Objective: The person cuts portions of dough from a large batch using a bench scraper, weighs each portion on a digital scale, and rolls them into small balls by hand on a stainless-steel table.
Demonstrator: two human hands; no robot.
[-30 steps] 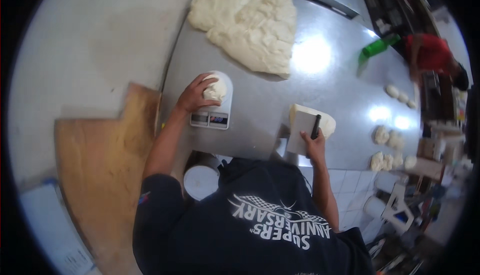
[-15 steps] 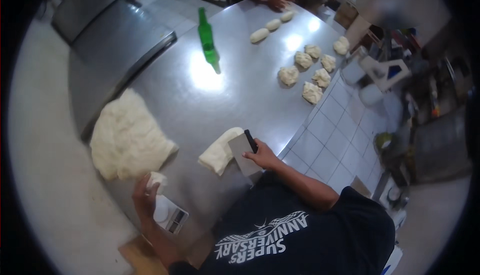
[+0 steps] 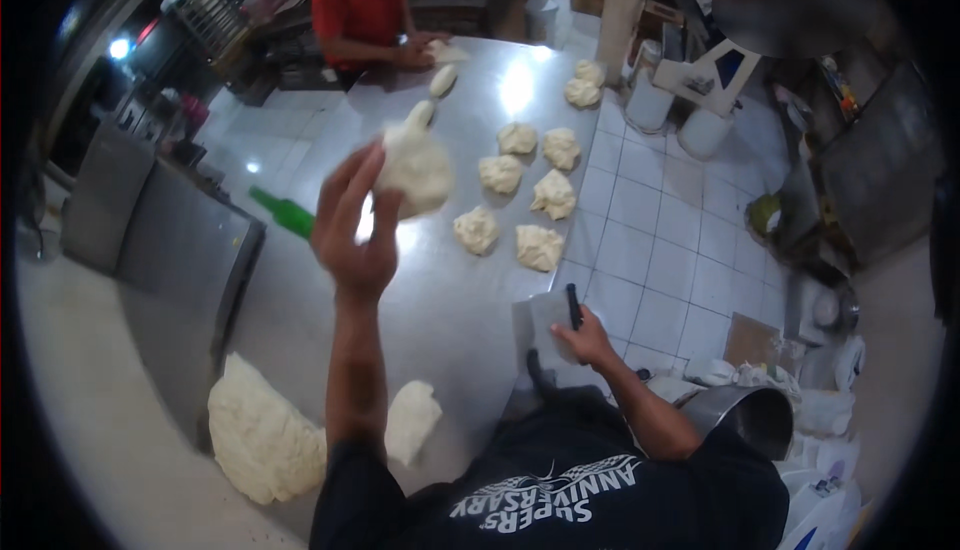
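Note:
My left hand (image 3: 352,225) is raised over the metal table (image 3: 400,325), its fingers closed around a pale lump of dough (image 3: 418,172), which is blurred. Low at the table's near right edge, my right hand (image 3: 586,338) grips a dough scraper (image 3: 545,318) with a flat blade and a dark handle. A large slab of dough (image 3: 262,440) lies at the near left. Beside my left forearm rests a smaller dough strip (image 3: 412,422). Several rough dough lumps (image 3: 500,175) are spread along the table's right side.
A green bottle (image 3: 285,213) lies left of my left hand. At the far end, a person in a red shirt (image 3: 350,10) handles dough near some smooth dough rolls (image 3: 443,80). White buckets (image 3: 648,105) stand on the tiled floor; a metal bowl (image 3: 765,420) is at right.
My left hand has risen from beside the scale at the near left and reached forward with the dough lump. My right hand has drawn the scraper away from the dough strip. The view has swung right.

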